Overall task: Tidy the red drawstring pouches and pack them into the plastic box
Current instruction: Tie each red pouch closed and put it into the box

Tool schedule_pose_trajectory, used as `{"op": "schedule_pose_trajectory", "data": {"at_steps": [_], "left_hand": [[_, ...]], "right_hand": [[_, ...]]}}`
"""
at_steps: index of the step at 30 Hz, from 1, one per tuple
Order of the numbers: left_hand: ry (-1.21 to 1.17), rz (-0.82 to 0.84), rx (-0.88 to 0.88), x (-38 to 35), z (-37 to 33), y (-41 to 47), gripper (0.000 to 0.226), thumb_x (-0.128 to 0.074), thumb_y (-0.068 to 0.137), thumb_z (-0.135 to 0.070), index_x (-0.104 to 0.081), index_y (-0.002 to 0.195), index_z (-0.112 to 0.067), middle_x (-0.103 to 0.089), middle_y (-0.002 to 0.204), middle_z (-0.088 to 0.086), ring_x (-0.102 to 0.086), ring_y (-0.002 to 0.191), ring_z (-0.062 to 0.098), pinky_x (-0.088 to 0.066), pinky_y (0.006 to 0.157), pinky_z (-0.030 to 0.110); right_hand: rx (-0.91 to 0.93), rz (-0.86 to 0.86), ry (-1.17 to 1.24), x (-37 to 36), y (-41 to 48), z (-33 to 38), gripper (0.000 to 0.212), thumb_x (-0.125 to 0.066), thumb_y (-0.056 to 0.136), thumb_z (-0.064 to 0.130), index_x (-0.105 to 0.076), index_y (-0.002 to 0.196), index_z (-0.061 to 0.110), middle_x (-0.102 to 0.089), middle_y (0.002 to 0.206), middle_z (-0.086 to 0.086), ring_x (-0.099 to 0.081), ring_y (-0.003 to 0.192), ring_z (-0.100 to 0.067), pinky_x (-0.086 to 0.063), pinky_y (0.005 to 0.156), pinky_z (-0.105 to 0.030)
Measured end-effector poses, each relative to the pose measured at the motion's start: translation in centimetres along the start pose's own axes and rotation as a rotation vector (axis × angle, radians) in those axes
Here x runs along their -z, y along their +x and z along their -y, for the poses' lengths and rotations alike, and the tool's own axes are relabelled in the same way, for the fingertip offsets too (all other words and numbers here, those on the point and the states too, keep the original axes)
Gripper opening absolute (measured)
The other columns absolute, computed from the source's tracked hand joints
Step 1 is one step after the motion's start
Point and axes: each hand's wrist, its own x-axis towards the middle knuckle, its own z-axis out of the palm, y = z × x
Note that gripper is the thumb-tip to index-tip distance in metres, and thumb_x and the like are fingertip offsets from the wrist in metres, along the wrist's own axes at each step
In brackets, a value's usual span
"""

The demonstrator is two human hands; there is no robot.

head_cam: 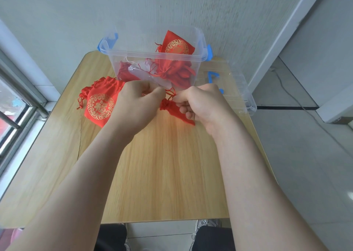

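Just in front of the plastic box [122,60], the right hand [202,105] is gripping a small red pouch [169,107], fingers [184,110] curled round its body, while the left hand [139,100] is pinching the drawstring [171,92], probably cinching it shut so it packs neatly.

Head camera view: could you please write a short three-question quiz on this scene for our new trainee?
1. True or false: the plastic box has its lid on.
2. Where does the gold-emblem pouch outside the box lie? A) on the table, front-left of the box; B) on the lid; C) on the floor.
3. Fill in: the left hand and right hand work on the ___ of the small red pouch.
Key: 1 false, the lid lies on the table to the right of the box; 2 A; 3 drawstring.
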Motion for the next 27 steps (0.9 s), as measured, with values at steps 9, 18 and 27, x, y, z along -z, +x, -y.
{"op": "schedule_pose_trajectory", "data": {"at_steps": [9, 18, 27], "left_hand": [[-0.005, 0.048, 0.2, 0.2, -0.3, -0.2, 0.061, -0.034, 0.105, -0.058, -0.065, 0.082, -0.011, -0.075, 0.082, 0.012, -0.071, 0.066, 0.024, -0.062, 0.074, 0.047], [0.222, 0.042, -0.041, -0.9, 1.2, 0.2, 0.049, -0.038, 0.111, -0.052, -0.054, 0.085, -0.013, -0.064, 0.076, 0.002, -0.064, 0.076, 0.026, -0.055, 0.072, 0.046], [0.293, -0.307, -0.004, 0.1, 1.5, 0.9, 0.031, -0.056, 0.107, -0.043, -0.06, 0.115, -0.013, -0.056, 0.103, -0.004, -0.06, 0.11, 0.031, -0.043, 0.082, 0.041]], "right_hand": [[-0.007, 0.043, -0.023, 0.1, -0.1, -0.1, 0.009, -0.077, 0.078, 0.012, -0.081, 0.08, 0.004, -0.075, 0.072, -0.006, -0.066, 0.066, -0.016, -0.052, 0.066, -0.033], [0.025, 0.156, -0.054, 0.0, -0.2, -0.2, 0.01, -0.08, 0.082, 0.011, -0.083, 0.088, 0.004, -0.076, 0.077, -0.01, -0.066, 0.07, -0.016, -0.052, 0.069, -0.034], [0.09, 0.101, -0.319, 0.2, -0.2, -1.0, 0.015, -0.084, 0.086, 0.011, -0.08, 0.091, 0.025, -0.076, 0.067, 0.001, -0.07, 0.064, -0.008, -0.058, 0.071, -0.033]]}}
